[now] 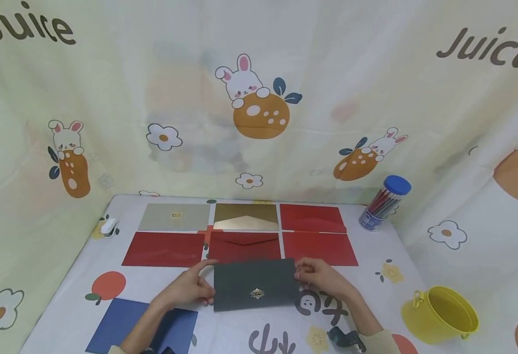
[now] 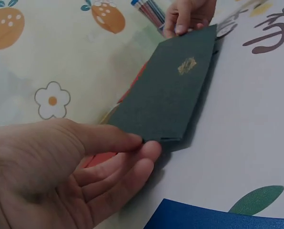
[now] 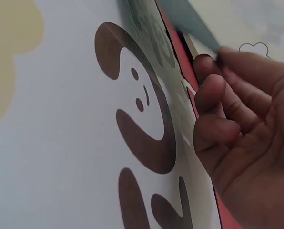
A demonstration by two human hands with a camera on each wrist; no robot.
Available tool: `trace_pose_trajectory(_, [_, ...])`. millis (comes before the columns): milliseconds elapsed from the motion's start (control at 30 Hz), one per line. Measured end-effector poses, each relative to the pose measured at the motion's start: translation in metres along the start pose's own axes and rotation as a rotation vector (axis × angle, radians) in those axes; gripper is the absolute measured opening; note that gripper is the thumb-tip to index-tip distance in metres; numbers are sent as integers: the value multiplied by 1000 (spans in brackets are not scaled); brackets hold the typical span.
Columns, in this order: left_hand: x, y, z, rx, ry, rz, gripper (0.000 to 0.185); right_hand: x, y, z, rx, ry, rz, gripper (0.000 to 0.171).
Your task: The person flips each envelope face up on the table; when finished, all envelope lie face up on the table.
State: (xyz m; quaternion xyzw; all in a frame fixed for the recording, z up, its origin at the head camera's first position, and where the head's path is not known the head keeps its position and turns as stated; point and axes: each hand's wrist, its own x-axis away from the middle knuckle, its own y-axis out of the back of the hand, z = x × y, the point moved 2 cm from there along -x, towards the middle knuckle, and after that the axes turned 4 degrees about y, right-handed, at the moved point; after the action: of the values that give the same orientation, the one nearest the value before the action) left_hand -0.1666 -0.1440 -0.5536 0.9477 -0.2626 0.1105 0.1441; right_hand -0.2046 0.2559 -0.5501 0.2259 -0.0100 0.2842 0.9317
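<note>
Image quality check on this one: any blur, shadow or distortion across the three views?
Head view: even light, wide-angle bowing at the edges, the dark green envelope sharp. Left wrist view: dim, the left hand close and soft, a shadow under the envelope. Right wrist view: the right hand dark and blurred, the envelope only a smeared edge; the tablecloth print stays readable.

From my feed the cartoon-print table (image 1: 365,314) carries six envelopes in two rows (image 1: 241,233), a blue envelope (image 1: 121,324), a pencil tube (image 1: 384,202), a yellow bucket (image 1: 440,314) and a small white gadget (image 1: 109,226).
</note>
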Motion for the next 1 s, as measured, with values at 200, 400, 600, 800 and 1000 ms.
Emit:
trace_pose_trajectory(200, [-4, -3, -4, -150, -35, -78, 62, -3, -2, -2, -31, -12, 25, 56])
trace_pose_trajectory(400, [-10, -6, -9, -313, -68, -188, 43, -4, -3, -1, 94, -21, -12, 39])
trace_pose_trajectory(600, [-15, -9, -13, -371, -90, -248, 36, -4, -2, -2, 235, -25, -66, 30])
trace_pose_trajectory(800, [-19, -11, -13, -399, -94, -272, 35, -5, 1, -1, 299, -28, -86, 30])
trace_pose_trajectory(1000, [-29, -18, -12, -459, -116, -298, 36, -2, 7, 0, 353, -44, -117, 30])
